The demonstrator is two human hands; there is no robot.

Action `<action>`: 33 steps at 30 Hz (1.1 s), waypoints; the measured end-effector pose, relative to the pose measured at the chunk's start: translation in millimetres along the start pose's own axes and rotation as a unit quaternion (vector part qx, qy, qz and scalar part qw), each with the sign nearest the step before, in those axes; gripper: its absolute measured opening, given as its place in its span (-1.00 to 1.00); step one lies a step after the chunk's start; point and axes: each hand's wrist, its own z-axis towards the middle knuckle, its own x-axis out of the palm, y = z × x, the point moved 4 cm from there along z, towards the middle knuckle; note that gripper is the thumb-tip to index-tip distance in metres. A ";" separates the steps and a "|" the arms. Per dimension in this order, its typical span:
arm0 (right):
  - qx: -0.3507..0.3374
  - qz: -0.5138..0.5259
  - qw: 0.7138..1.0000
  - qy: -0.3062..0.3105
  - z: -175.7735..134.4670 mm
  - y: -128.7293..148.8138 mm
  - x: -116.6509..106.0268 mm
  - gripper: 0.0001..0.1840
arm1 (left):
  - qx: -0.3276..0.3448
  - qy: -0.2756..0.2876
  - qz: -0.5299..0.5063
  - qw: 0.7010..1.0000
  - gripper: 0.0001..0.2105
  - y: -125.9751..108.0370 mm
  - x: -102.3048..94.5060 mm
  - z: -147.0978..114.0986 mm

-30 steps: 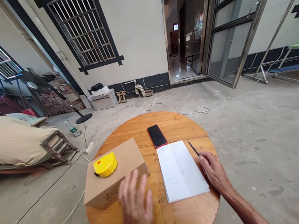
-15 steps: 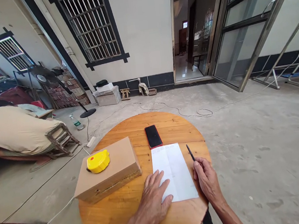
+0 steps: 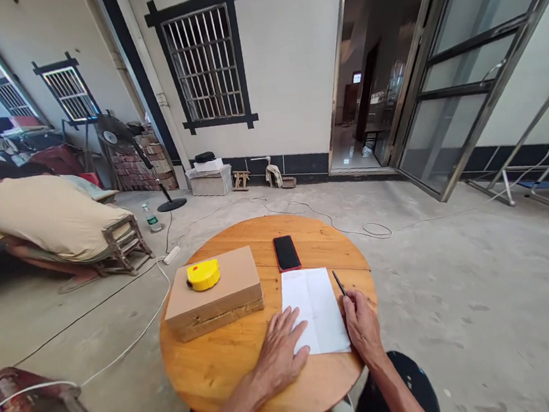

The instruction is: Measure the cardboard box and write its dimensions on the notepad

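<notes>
On the round wooden table (image 3: 214,371) lies a white sheet of paper (image 3: 316,310) with faint marks. My left hand (image 3: 283,347) rests on the paper's lower left edge, fingers spread flat. A dark pen (image 3: 339,282) is held in my right hand (image 3: 360,322), at the right edge of the sheet, its far end pointing up and away. Just beyond the paper is a black phone (image 3: 286,253) with a red edge. Left of my hands sits a closed cardboard box (image 3: 219,291), and a yellow tape measure (image 3: 204,275) lies on its top.
At left a person in a beige shirt (image 3: 52,211) bends forward on a low wooden stool (image 3: 127,242). A standing fan (image 3: 169,201) and a plastic bottle (image 3: 151,218) are behind. Cables cross the floor. A glass door (image 3: 464,131) stands open at right.
The camera view has shifted left, so more of the seated person shows. My left hand stays flat on the paper and my right hand keeps the pen beside it.
</notes>
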 end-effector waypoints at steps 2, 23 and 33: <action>-0.003 -0.029 1.000 0.005 0.4 1.7 1.9 -0.58 | 0.001 -0.002 -0.008 1.000 -0.54 0.1 0.1 -1.9; -0.067 -0.166 0.983 0.044 37.2 47.9 7.4 -0.60 | -0.009 -0.023 -0.076 0.997 -0.53 -4.0 3.0 -30.1; -0.110 -0.311 0.927 0.177 103.8 126.6 136.7 -0.65 | -0.005 -0.002 -0.099 0.995 -0.49 5.1 21.6 -25.7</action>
